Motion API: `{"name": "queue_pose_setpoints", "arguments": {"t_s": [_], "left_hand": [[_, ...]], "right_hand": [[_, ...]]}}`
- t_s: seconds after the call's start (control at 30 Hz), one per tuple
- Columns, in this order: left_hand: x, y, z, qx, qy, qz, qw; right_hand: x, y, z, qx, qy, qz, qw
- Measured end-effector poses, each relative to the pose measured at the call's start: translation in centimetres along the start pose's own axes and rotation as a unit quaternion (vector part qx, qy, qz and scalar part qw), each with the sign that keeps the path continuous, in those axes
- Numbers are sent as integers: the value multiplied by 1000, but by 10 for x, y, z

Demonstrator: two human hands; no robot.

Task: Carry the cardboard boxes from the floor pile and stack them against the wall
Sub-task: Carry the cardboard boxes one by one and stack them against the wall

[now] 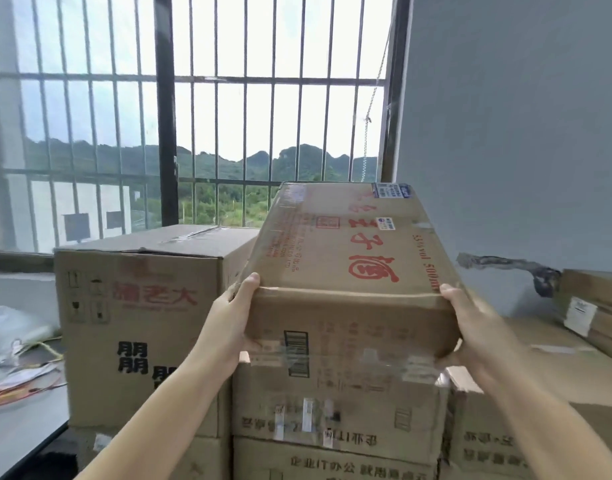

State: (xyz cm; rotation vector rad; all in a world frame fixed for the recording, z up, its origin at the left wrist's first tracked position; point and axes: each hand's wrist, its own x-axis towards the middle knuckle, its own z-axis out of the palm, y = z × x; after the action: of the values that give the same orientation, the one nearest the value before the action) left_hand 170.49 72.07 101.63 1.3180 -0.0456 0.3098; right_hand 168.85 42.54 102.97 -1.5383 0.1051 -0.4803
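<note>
Fingers of both hands clasp the cardboard box between them.

Support surface: stack of cardboard boxes, printed and taped, centre frame toward 6 o'clock. Resting directly on its top: one box with red lettering, near edge raised. Touching at 9 o'clock, a taller box. At 3 o'clock, lower boxes.

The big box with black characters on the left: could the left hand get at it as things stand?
Probably not yet: the left hand grips the red-printed box with the right hand. Otherwise that big box sits just beside it, unobstructed.
</note>
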Motion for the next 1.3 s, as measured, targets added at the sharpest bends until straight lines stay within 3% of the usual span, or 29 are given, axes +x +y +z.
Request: {"name": "queue_pose_setpoints", "arguments": {"t_s": [0.3, 0.5, 0.63, 0.8, 0.93, 1.3], "left_hand": [[161, -36, -1, 10, 35, -10, 999], [219, -37, 4, 37, 43, -13, 998], [233, -46, 7, 99, 39, 19, 994], [220, -84, 7, 188, 77, 65, 977], [214, -101, 12, 253, 100, 55, 961], [215, -98, 12, 280, 130, 53, 950]], "right_hand": [[131, 52, 87, 50, 15, 30, 998], [195, 50, 119, 49, -49, 59, 996], [215, 56, 117, -42, -144, 88, 985], [217, 94, 112, -116, -155, 96, 976], [221, 116, 114, -124, -153, 78, 977], [237, 129, 128, -73, -232, 86, 966]]}}
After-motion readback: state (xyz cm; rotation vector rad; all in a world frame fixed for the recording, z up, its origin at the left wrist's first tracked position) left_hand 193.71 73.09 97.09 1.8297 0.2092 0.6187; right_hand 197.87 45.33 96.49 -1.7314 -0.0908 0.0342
